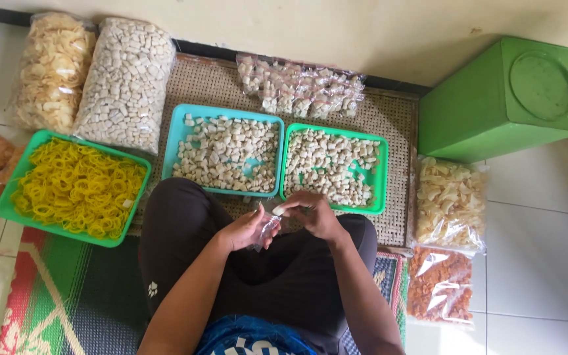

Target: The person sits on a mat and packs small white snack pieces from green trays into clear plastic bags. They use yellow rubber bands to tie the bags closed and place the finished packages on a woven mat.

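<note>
My left hand (247, 228) and my right hand (311, 214) meet above my lap, both gripping a small clear plastic bag (265, 230). The right hand's fingers pinch its top; the left hand cups it from below. Just beyond the hands lie two trays of pale cracker cubes: a teal tray (180, 123) and a green tray (380, 187). I sit cross-legged in dark trousers.
A green tray of yellow ring snacks (8, 204) is at left. Large bags of chips (50, 69) and cubes (126, 82) lie behind. Small filled packets (300, 85) sit by the wall. A green box (504, 98) and bags of crackers (449, 204) are at right.
</note>
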